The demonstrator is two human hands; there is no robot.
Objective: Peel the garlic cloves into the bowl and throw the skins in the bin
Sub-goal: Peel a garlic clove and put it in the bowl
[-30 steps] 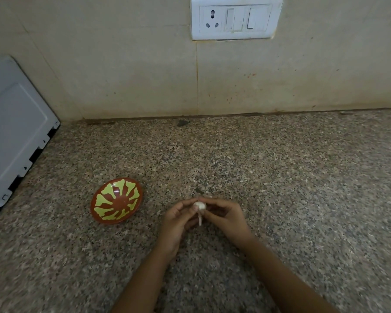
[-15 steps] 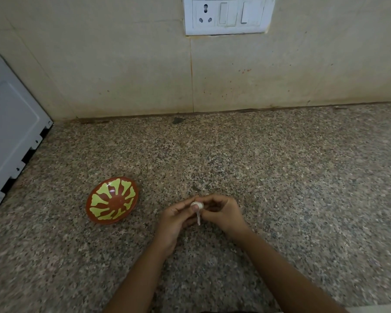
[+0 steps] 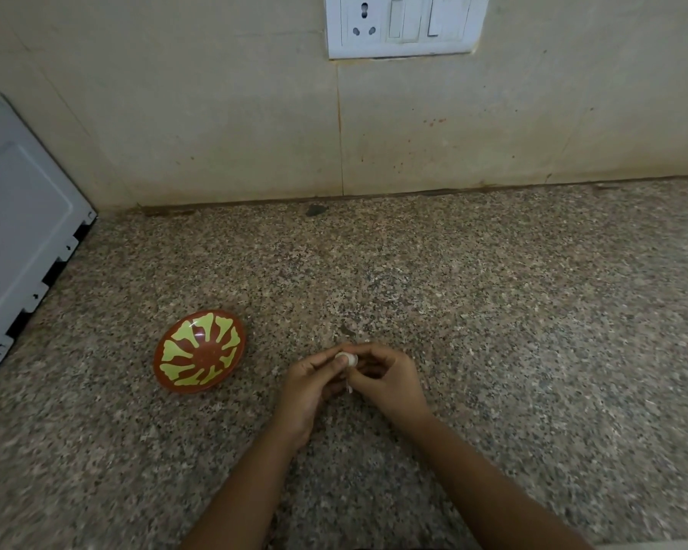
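Observation:
A small white garlic clove (image 3: 345, 358) is pinched between the fingertips of both my hands, just above the speckled granite counter (image 3: 493, 311). My left hand (image 3: 308, 385) holds it from the left, and my right hand (image 3: 386, 377) grips it from the right with curled fingers. A thin strip of skin (image 3: 349, 387) hangs down below the clove. The red bowl with a yellow-green pattern (image 3: 199, 357) stands on the counter to the left of my hands; I see no cloves in it. No bin is in view.
A grey appliance panel (image 3: 20, 232) leans at the far left edge of the counter. The beige wall behind carries a white socket and switch plate (image 3: 404, 23). A small dark speck (image 3: 348, 331) lies just beyond my hands.
My hands stay together on the clove, and the hanging skin strip now shows less below my fingers. The camera has tilted slightly, shifting the scene.

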